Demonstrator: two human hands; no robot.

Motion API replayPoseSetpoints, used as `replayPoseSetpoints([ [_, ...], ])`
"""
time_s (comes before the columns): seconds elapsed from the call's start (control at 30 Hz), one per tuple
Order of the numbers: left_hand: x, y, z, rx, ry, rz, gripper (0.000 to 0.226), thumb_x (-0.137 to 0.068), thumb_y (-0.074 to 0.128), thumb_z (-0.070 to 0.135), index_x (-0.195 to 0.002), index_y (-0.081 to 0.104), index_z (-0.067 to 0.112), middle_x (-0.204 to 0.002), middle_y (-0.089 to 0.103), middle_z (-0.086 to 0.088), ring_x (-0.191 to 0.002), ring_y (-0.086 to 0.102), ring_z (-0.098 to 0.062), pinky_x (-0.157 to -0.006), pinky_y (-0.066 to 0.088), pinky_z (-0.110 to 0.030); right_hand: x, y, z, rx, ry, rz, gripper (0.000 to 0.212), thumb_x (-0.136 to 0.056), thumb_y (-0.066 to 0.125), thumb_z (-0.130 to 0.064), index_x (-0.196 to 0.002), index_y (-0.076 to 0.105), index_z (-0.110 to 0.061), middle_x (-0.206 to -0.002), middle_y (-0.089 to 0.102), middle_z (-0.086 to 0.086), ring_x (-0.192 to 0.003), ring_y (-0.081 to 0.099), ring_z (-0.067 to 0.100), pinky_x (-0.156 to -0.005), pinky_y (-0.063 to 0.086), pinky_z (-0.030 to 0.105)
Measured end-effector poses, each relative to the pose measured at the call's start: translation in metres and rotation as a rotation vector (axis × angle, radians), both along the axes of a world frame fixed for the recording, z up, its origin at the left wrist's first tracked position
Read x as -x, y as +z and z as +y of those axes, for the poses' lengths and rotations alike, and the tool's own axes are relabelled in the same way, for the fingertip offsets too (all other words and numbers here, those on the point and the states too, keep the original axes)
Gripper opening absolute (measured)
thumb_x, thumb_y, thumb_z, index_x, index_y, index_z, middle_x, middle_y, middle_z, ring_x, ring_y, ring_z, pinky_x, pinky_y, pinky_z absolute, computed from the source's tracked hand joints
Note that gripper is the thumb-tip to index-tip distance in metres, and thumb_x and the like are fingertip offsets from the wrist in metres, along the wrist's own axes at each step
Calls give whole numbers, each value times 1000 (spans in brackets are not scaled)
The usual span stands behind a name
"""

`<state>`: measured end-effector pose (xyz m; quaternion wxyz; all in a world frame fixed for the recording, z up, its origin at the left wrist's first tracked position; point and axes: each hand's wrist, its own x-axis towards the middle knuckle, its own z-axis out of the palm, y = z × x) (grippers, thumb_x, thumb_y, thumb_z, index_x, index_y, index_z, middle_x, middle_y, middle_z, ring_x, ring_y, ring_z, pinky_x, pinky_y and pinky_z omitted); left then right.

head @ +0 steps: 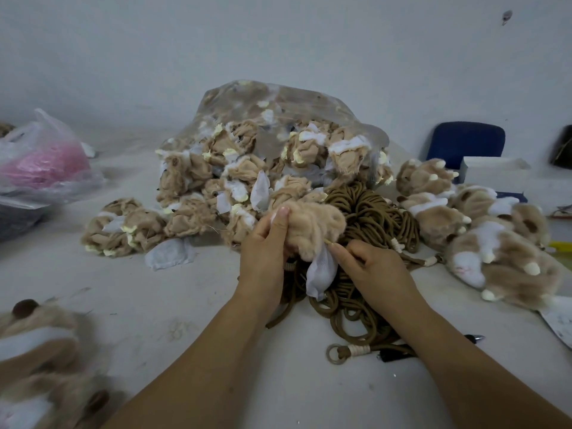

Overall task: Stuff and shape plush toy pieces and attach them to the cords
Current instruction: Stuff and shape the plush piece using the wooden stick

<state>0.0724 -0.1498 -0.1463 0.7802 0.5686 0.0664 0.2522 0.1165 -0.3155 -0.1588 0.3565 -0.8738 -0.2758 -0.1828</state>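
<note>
One broad white bench (123,305) carries everything, set against a pale wall. Biggest on it is a clear plastic bag (297,106), lying open toward the person and spilling crumpled tan unstuffed pieces (192,181) across the middle. To the right lies a heap of finished plush toys (495,243), tan with white patches and cream claws; more of them, blurred, sit at the near left corner (37,351). A thin bag with something pink inside (46,159) rests far left, and a blue chair back (464,140) shows behind the right heap. A tangle of brown cords (371,212) lies between the spilled pieces and the finished toys, running back toward the person. Just above the cords, at centre, is the fuzzy plush piece (312,221), held up off the bench. The left grip (263,252) is closed around its left side, thumb on top. The right grip (374,267), fingers curled, pinches the piece's lower edge, where a white fabric pouch (322,270) hangs out. A small ring (335,354) ends one near cord.
</note>
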Motion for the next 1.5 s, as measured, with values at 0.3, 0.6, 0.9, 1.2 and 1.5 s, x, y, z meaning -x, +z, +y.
replayPoseSetpoints([
  [0.3,1,3,-5,54,-64,-26,34,-98,55,34,-110,68,6,-106,75,-10,-105,70,-25,-93,56,-43,3,-2,4,-27,55,13,46,-83,42,-62,-61,51,-22,-52,48,-7,-56,51,7,-50,37,17],
  [0.6,-3,-2,-1,-112,145,-58,27,-99,56,34,-115,68,16,-114,69,-6,-104,67,-18,-83,59,-28,-5,-2,-4,-38,-11,73,50,-83,41,-66,-56,42,-24,-50,46,-3,-51,48,11,-48,35,25],
  [0.9,-3,-2,-4,-89,86,-25,30,-99,53,37,-107,70,14,-106,73,-7,-101,69,-21,-86,59,-34,-4,5,-8,14,46,52,55,-79,40,-69,-55,42,-19,-48,40,-6,-46,41,8,-47,32,26],
  [1.2,-1,-1,1,-220,138,-48,45,-98,54,44,-55,52,33,-54,49,13,-53,48,-4,-51,42,-19,2,12,-8,119,101,-14,58,-80,40,-64,-62,53,-11,-53,49,4,-50,43,13,-48,31,26],
  [1.5,-1,2,9,-373,176,-27,53,-96,61,39,-48,43,27,-45,37,11,-47,34,-5,-49,33,-24,2,17,-14,148,113,-53,59,-80,38,-69,-58,50,-15,-50,48,1,-54,47,20,-48,33,27],
])
